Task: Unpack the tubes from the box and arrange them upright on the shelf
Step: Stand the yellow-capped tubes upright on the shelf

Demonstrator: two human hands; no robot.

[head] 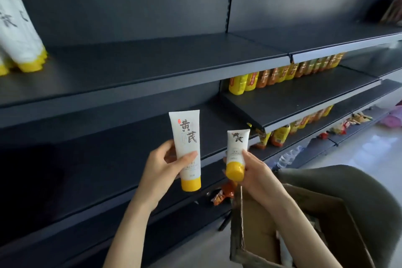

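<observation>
Both hands are grasping tubes in front of the shelving. Her left hand (pixel 165 165) wraps thumb and fingers round a tall white plastic tube with a yellow cap (pixel 187 143), held upright with its cap down. Just beside it, the right hand (pixel 258 174) grips a second white tube with a yellow cap (pixel 237 150), tilted so the cap points toward the camera. The two tubes are near each other but apart.

Below the right forearm sits an open brown cardboard box (pixel 256 235), its flaps raised; pale contents show inside but are too blurred to tell. A grey-green rounded object (pixel 359 191) lies behind the box.

On the dark metal upper shelf (pixel 152 67), at the far left, stands a blurred cluster of matching white tubes (pixel 19 35), caps down. Rows of yellow and orange bottles (pixel 282 74) fill the lower shelves to the right. Orange snack packets (pixel 224 193) lie on a low shelf between the hands and the box.
</observation>
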